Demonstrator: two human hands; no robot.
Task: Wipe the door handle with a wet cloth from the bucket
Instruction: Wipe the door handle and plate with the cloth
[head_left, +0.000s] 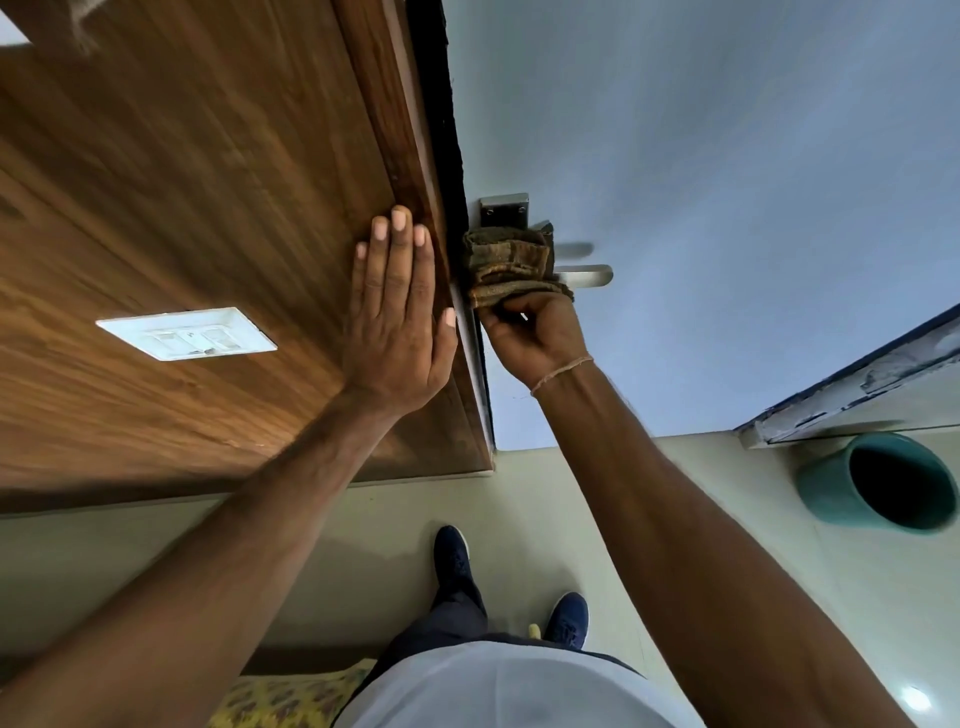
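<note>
A silver lever door handle sticks out from its metal plate on the pale blue door. A brown folded cloth is pressed over the handle's base, covering that part. My right hand is closed on the cloth from below. My left hand lies flat with fingers together on the wooden door frame, just left of the handle. A teal bucket stands on the floor at the right, its inside dark.
A white switch plate is set in the wood panel at left. My two dark blue shoes stand on the pale tiled floor. A yellow patterned fabric shows at the bottom. A white ledge runs above the bucket.
</note>
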